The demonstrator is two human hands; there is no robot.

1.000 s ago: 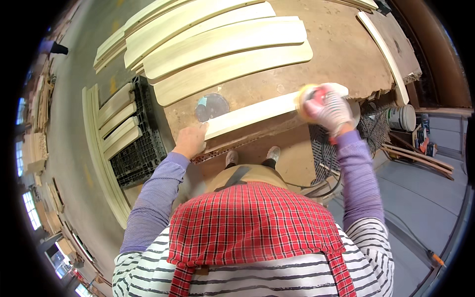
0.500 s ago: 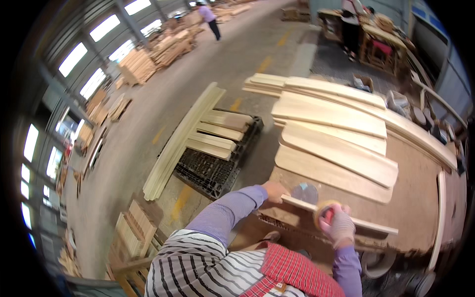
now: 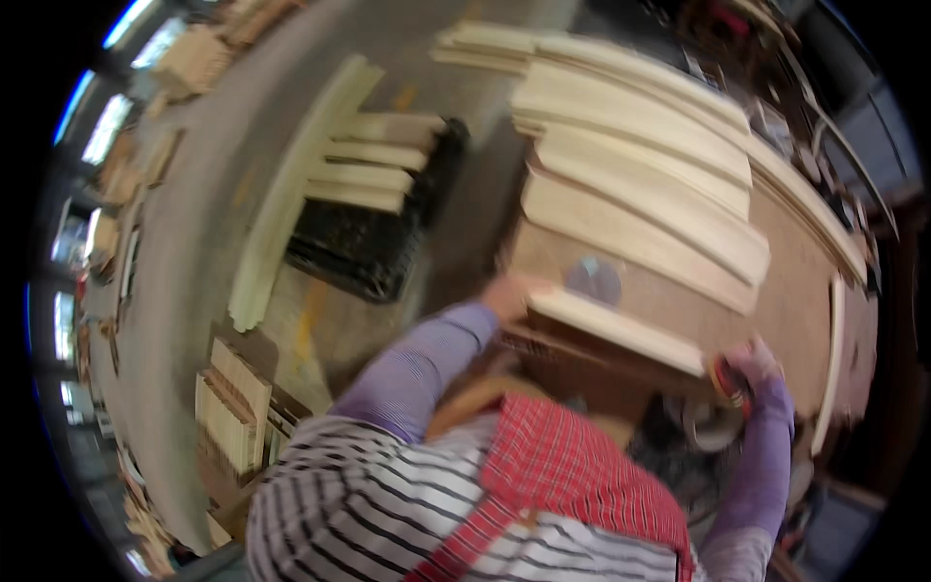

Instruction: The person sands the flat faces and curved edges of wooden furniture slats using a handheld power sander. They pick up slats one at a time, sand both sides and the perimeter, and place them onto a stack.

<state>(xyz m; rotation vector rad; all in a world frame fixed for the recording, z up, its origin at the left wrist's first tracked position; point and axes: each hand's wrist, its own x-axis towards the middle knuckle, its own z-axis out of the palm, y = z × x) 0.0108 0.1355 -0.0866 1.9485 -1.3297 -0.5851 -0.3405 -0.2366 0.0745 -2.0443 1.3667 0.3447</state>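
Observation:
A narrow pale wooden strip (image 3: 616,332) lies along the near edge of the brown worktable (image 3: 810,325). My left hand (image 3: 506,296) is closed around the strip's left end; motion blurs its fingers. Just past the right end, my right hand (image 3: 756,364) grips a round tool (image 3: 725,378) with red and yellowish parts. Blur and my fingers hide its exact kind. A gap separates that tool from the strip. Behind the left part of the strip, a round grey disc (image 3: 593,279) lies flat on the table.
Several rounded pale boards (image 3: 640,218) overlap behind the disc. A long board (image 3: 810,218) borders the table's far right, and a narrow one (image 3: 829,364) its right side. Left on the floor, a black pallet (image 3: 354,247) carries strips; stacked wood (image 3: 233,407) stands nearer.
My right hand has moved rightward with the round tool, from the strip's middle to beyond its right end. The strip now shows a wider face. The whole view has shifted.

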